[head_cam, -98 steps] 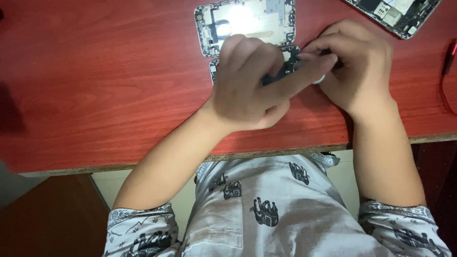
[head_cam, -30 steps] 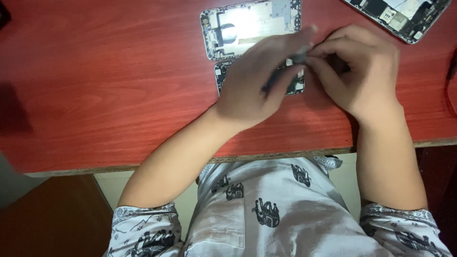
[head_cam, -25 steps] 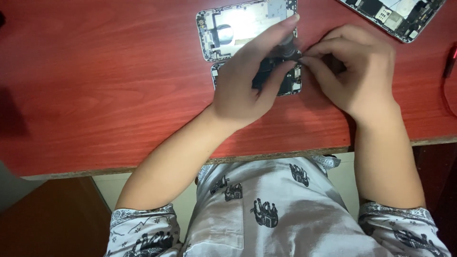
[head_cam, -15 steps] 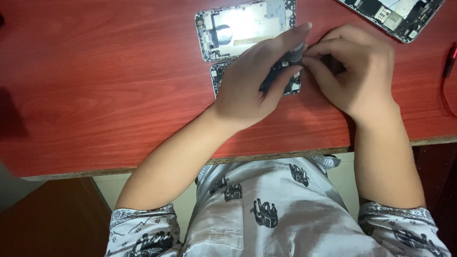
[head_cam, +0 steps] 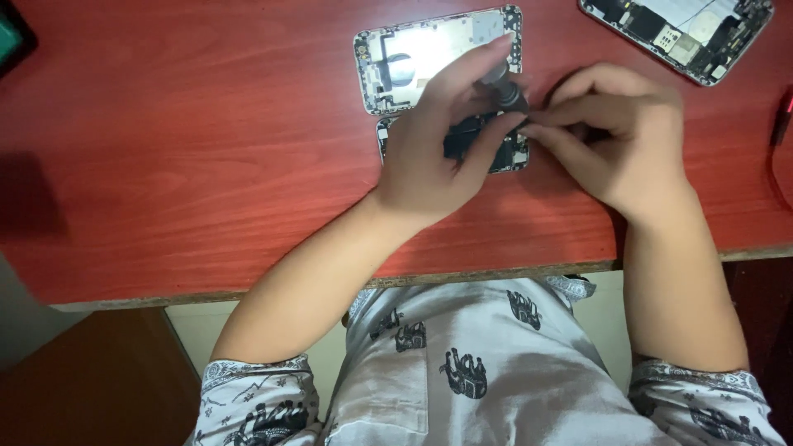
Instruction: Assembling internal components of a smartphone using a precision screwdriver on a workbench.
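Looking down from the head view, I see my left hand curled over a small dark phone part that lies flat on the red desk, and I take that part as my landmark. My left fingers are clenched around a dark tool with a grey end; the thumb and forefinger pinch its shaft, which stands tilted above the part, its tip hidden behind the fingers. My right hand sits just to the right of the part, fingers bent inward so that the tips meet the lower end of the tool; I cannot tell whether they grasp anything of their own or only steady it. Just beyond the part, nearly touching its far edge, lies an opened phone back shell, silver inside and brightly lit, with a round dark cut-out near its left end. Well apart from the part, to the far right near the desk's back edge, a second opened phone lies slanted with its dark and white inner pieces exposed. Nearer to me than the part, the desk's front edge runs across, and below it my patterned grey shirt shows.
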